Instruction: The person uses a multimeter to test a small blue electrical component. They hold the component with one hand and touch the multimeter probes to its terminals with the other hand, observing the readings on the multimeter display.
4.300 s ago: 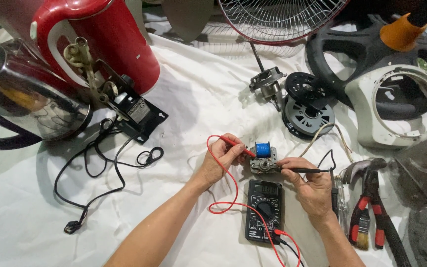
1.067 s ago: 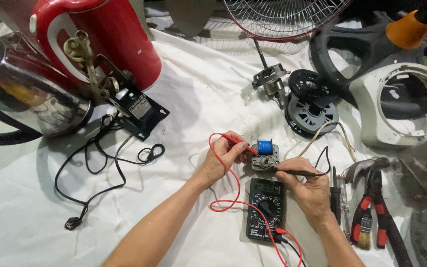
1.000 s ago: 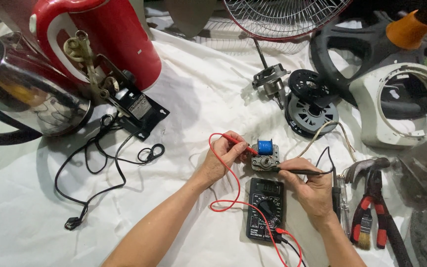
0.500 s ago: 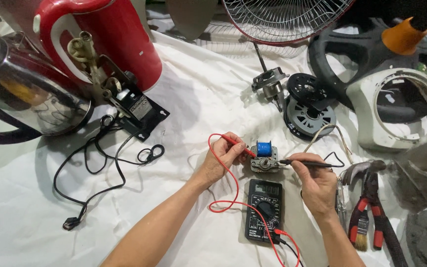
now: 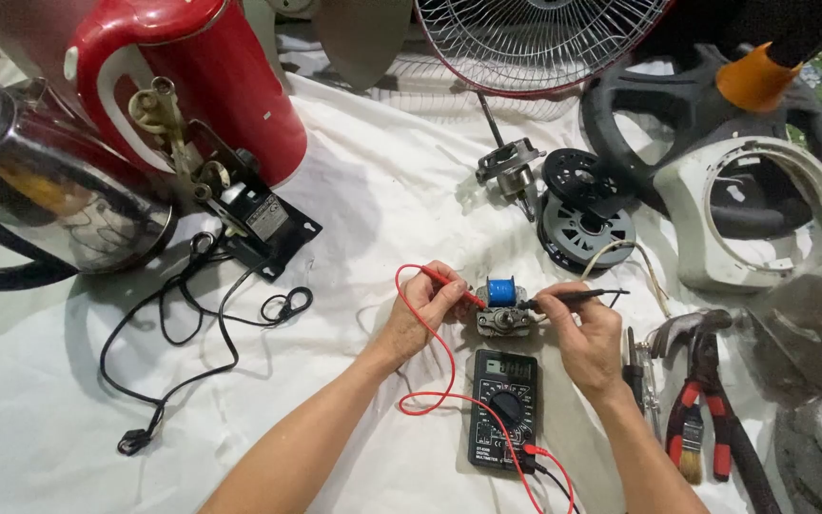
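Centrally, left hand point(image 5: 422, 309) pinches red probe point(image 5: 449, 283), right hand point(image 5: 587, 328) pinches black probe point(image 5: 577, 297) at blue-labelled coil point(image 5: 500, 291)

Small blue-coiled motor point(image 5: 500, 306) on white cloth, red probe point(image 5: 451, 283) and black probe point(image 5: 577, 297) touching it

Makeshift repair spot; multimeter point(image 5: 503, 409), pliers point(image 5: 715, 419), dismantled fan grille point(image 5: 535, 38) on white sheet point(image 5: 382, 190)

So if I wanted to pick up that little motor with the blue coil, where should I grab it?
Probably by the grey metal frame under the blue coil, coming down from above and pinching its front and back. The small motor lies on the white cloth, with the left hand and red probe at its left and the right hand and black probe at its right.
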